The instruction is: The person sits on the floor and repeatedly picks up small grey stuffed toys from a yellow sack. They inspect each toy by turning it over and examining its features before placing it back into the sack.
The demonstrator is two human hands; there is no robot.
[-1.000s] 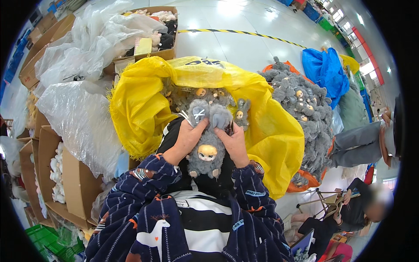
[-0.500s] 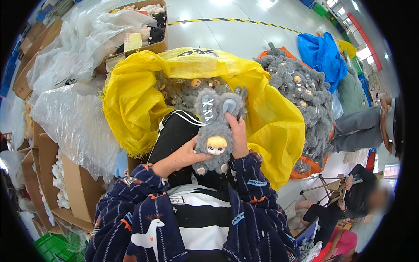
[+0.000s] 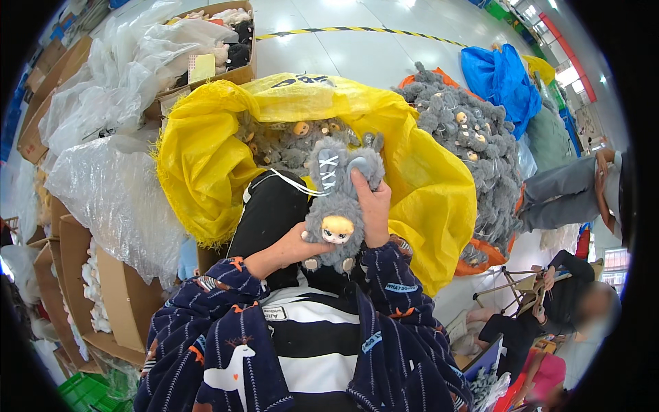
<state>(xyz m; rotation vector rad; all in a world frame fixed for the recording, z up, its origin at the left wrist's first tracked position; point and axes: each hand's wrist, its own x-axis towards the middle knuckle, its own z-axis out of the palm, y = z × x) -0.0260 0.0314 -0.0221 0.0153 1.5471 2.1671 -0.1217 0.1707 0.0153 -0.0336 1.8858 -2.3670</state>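
Over my lap I hold a grey plush doll with long ears, a small face with yellow at its top and little pale feet. White lacing crosses its left ear, and white cord ends hang off to the left. My left hand is closed around the doll's left side, thumb below the face. My right hand grips it at the right, thumb on the smooth lining of the right ear. Just beyond, an opened yellow woven sack contains several similar grey dolls.
A big heap of grey plush dolls lies right of the sack, beside a blue bag. Cardboard boxes and clear plastic sheeting stand at left. One person stands at right; another sits by a folding stool.
The right thumb has shifted slightly on the doll's ear. The surroundings sit a little further left in the picture; both hands keep hold of the doll.
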